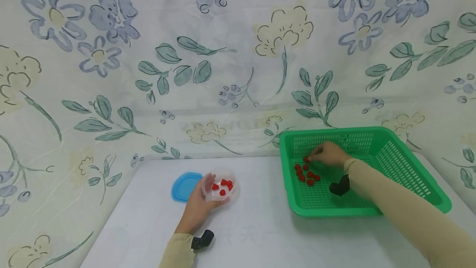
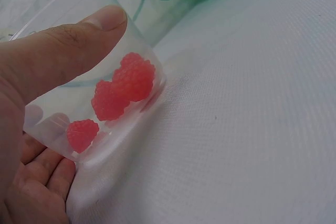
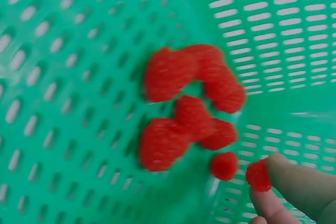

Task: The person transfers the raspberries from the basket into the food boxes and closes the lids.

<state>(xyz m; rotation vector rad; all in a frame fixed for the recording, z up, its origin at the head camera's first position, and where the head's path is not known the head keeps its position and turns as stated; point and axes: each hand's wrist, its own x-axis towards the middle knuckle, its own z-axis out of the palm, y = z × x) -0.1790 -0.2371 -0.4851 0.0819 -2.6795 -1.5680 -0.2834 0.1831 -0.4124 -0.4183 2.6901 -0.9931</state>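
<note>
My left hand (image 1: 198, 206) grips a clear plastic cup (image 1: 210, 193) by its side, the thumb across the wall in the left wrist view. Several red raspberries (image 2: 134, 78) lie inside the cup, which tilts over the white table. My right hand (image 1: 331, 154) reaches into a green basket (image 1: 291, 193) at its far left corner. Between thumb and finger it pinches one raspberry (image 3: 259, 176). Other raspberries (image 3: 163, 145) lie grouped on the basket floor beside those fingertips.
A blue lid (image 1: 182, 187) lies on the white table (image 1: 256, 202) behind the left hand. Floral cloth (image 1: 238, 65) hangs at the back, right behind the table and basket. The basket's raised green walls surround the right hand.
</note>
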